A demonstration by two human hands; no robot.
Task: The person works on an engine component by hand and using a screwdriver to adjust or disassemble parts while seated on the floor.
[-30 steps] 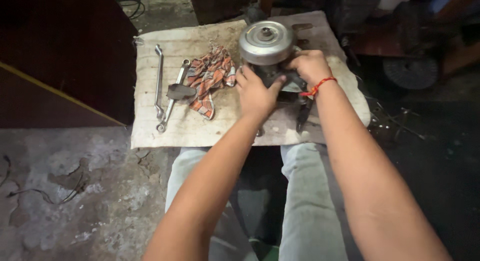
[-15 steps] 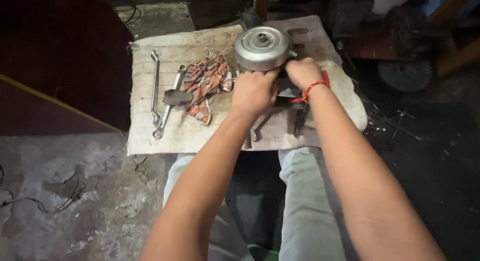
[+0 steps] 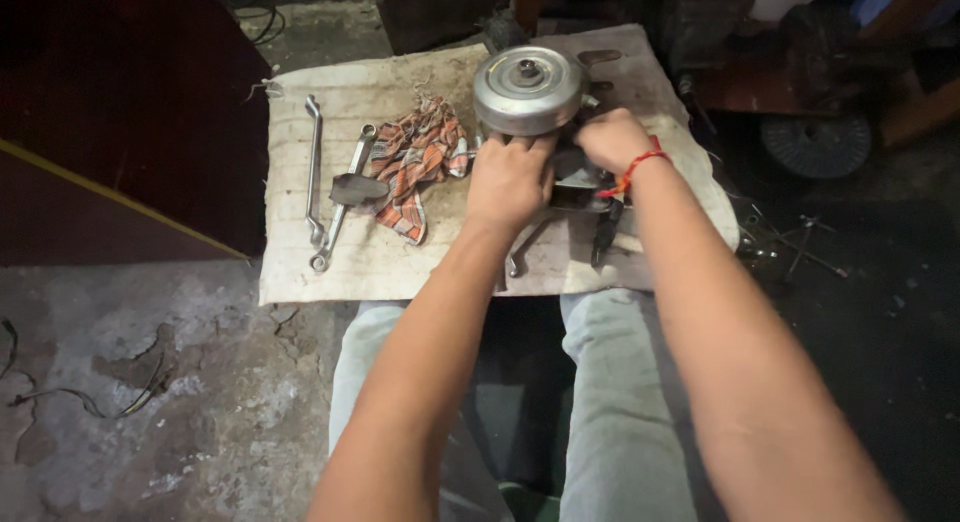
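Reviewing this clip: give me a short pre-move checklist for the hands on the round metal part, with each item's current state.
1. Left hand on the round metal part: ok, it grips the near side.
2. Right hand on the part: ok, it grips the dark body below the disc.
3. Part resting on the board: ok, it sits at the far edge.
4. Wrenches clear of the hands: ok, they lie well to the left.
5. Rag clear of the part: cannot tell, its edge lies close.
6. Dark tool under the right wrist: cannot tell if loose.
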